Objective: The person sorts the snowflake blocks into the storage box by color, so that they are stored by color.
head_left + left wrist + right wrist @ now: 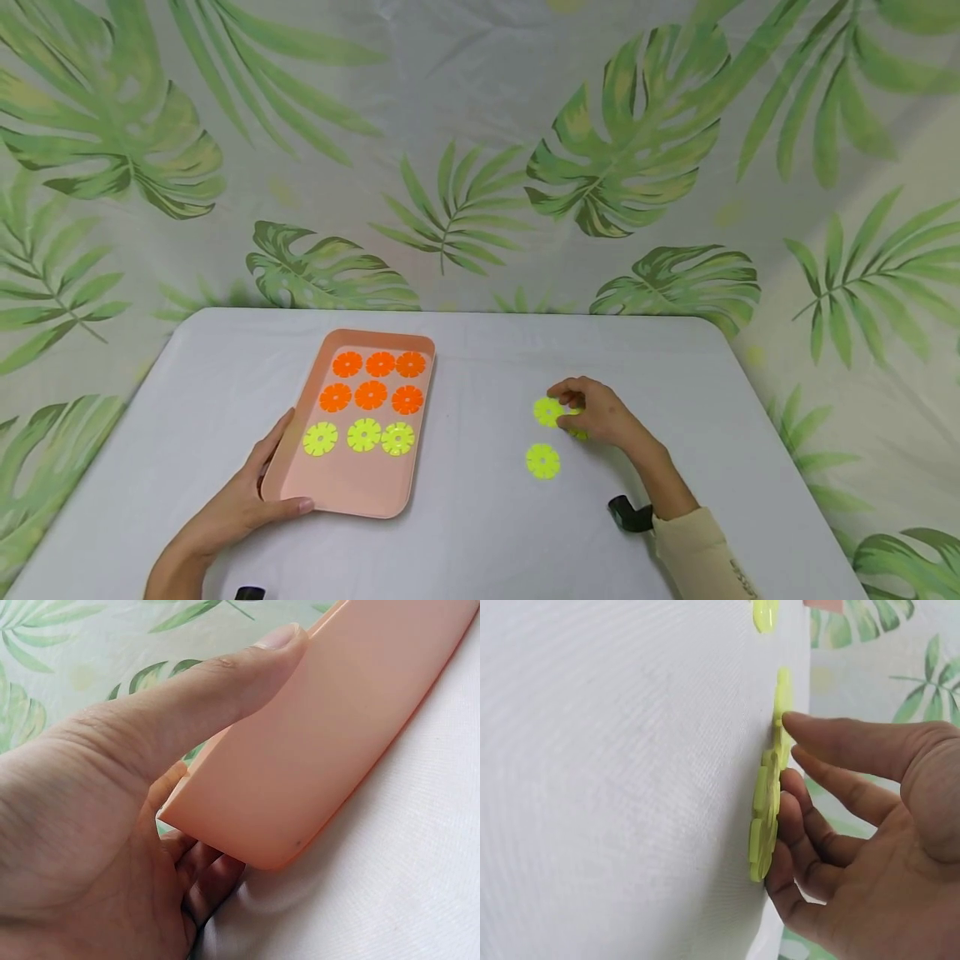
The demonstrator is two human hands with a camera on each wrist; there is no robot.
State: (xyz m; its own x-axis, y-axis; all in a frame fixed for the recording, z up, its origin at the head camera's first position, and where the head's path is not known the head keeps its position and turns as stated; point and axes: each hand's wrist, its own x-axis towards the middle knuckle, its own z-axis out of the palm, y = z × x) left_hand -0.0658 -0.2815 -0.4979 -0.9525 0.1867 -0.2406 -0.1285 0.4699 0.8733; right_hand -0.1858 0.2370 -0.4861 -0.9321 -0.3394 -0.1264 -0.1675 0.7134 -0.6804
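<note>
My left hand (232, 504) grips the near left corner of a shallow pink tray (341, 492), thumb over the near wall and fingers along the left side. Inside the tray lie two rows of orange notched discs (371, 395) and below them a row of three yellow-green ones (321, 439). At the right, my right hand (606, 415) is low over the table, thumb and forefinger spread at the edge of a yellow-green disc (549, 411). Another such disc (763, 821) lies under the curved fingers, partly hidden in the head view. A third disc (543, 461) lies nearer me.
A white cloth covers the table (480, 533). Behind it hangs a leaf-patterned curtain (465, 167). A black device (630, 515) sits at my right wrist, and part of another black object (250, 593) shows at the bottom left.
</note>
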